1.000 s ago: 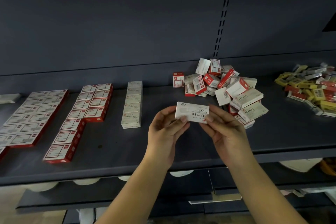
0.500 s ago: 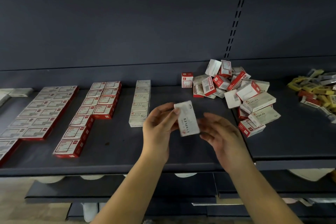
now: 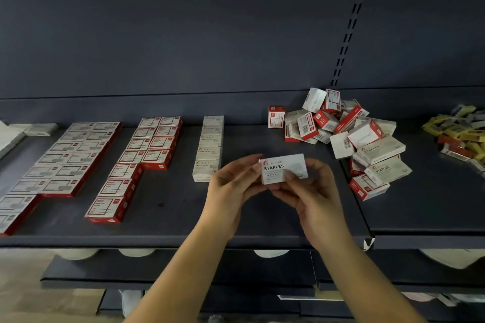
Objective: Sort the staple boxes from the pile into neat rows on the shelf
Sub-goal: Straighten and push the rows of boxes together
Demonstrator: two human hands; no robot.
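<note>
Far-left rows: white boxes with red sides [image 3: 65, 157], two columns laid flat on the shelf [image 3: 262, 223], running back to front.
Middle rows: red-and-white boxes [image 3: 136, 165], a stepped double column, front one near the shelf edge.
Paper clip row: single column of white boxes [image 3: 210, 147] marked PAPER CLIPS, just left of my hands.
My left hand [image 3: 231, 191]: fingers curled on the left end of the staple box [image 3: 283, 169], thumb under, fingertips on top edge.
Staple box: white, held level above the shelf between both hands, STAPLES face toward me and reading upright; not touching the shelf.
My right hand [image 3: 315, 191]: fingers pinched on the box's lower right part, thumb on the front face.
Pile [image 3: 349, 136]: loose jumble of red-and-white and white staple boxes at the back right of the shelf, well apart from the rows, several tilted or on end.
Far right: heap of small yellow, red and grey packs [image 3: 462, 134], partly cut off by the frame edge.
</note>
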